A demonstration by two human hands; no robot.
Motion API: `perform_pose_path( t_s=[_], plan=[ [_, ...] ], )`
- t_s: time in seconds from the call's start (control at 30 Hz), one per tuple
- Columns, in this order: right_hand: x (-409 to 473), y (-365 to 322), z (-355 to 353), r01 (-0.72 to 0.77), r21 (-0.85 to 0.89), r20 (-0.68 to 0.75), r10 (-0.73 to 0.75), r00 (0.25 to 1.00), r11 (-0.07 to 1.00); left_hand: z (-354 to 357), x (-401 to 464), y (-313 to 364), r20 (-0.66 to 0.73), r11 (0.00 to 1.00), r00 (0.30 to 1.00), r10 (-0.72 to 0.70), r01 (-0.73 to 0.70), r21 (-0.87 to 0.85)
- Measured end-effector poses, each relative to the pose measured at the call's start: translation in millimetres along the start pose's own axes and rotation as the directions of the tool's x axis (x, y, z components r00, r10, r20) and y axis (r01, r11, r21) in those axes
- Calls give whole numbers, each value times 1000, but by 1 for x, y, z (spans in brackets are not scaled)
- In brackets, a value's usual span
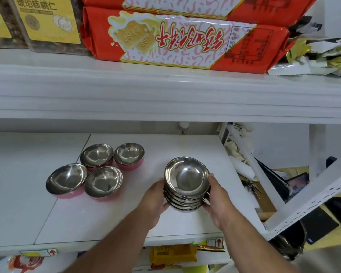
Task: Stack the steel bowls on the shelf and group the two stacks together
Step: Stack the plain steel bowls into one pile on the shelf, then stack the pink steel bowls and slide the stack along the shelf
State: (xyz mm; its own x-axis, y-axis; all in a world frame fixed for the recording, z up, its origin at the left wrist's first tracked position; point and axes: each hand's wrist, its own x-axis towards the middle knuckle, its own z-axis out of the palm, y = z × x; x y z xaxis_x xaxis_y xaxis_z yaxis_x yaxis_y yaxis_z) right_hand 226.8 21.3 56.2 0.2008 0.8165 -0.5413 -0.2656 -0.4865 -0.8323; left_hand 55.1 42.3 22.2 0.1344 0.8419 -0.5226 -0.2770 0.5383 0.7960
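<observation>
You had both hands on the stack of steel dishes point(187, 186), which sat on the white shelf point(185, 146) at about 4 o'clock from the shelf's middle. Your left hand point(156, 198) pressed against the stack's 9 o'clock side and your right hand point(217, 200) against its 3 o'clock side, so each grip was closed on the stack, squeezing it between the palms and fingers rather than spread open. I could not tell whether the stack's base was resting on the shelf or lifted just off it.

At roughly 9 o'clock from the stack, well apart from it, four pink-sided steel bowls point(96, 170) stood loose in a cluster, touching or nearly touching, none nested in another.

By my reading, one stack was built and you were handling it as a unit; the second stack was not yet made. The next move called for setting or sliding this stack toward 9 o'clock with even pressure from both sides so the shallow dishes did not shear, then nesting the four bowls and bringing the two stacks just beside each other
</observation>
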Motion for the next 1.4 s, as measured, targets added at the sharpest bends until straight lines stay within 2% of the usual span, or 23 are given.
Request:
perform_pose_path(
  t_s=[0.27, 0.37, 0.5, 0.57, 0.7, 0.8, 0.87, 1.1, 1.23, 1.4],
  plan=[
    [20, 4, -20, 27, 27, 11, -27, 1000, 999, 12, 3, 1, -49, 999, 999, -1, 4, 55],
    [20, 19, -28, -3, 108, -66, 10, 998, 994, 2, -7, -2, -104, 993, 994, 12, 0, 122],
    [0, 55, -31, -87, -22, -230, 80, 970, 996, -21, -21, -7, -145, 982, 989, 44, -16, 189],
    [-13, 76, -18, -106, -109, -253, 75, 964, 988, -38, -26, -9, -154, 983, 986, 64, -35, 183],
    [-42, 100, 38, -6, -236, -91, -17, 996, 972, -78, -39, -8, -181, 990, 982, 53, -28, 136],
    [-57, 93, 91, 52, -227, 26, -47, 999, 972, -120, -60, -4, -182, 992, 981, 65, -44, 117],
    [-64, 88, 123, 34, -190, 62, -23, 998, 981, -154, -71, 2, -212, 992, 974, 82, -60, 108],
    [-74, 89, 200, -44, -154, 95, 59, 994, 987, -255, -86, 32, -439, 995, 893, 101, -95, 36],
    [-72, 83, 225, -69, -166, 87, 85, 993, 984, -287, -75, 47, -494, 994, 865, 92, -106, 0],
    [-48, 77, 238, -48, -240, 108, 76, 991, 970, -300, -52, 67, -496, 998, 867, 48, -66, -20]
  ],
)
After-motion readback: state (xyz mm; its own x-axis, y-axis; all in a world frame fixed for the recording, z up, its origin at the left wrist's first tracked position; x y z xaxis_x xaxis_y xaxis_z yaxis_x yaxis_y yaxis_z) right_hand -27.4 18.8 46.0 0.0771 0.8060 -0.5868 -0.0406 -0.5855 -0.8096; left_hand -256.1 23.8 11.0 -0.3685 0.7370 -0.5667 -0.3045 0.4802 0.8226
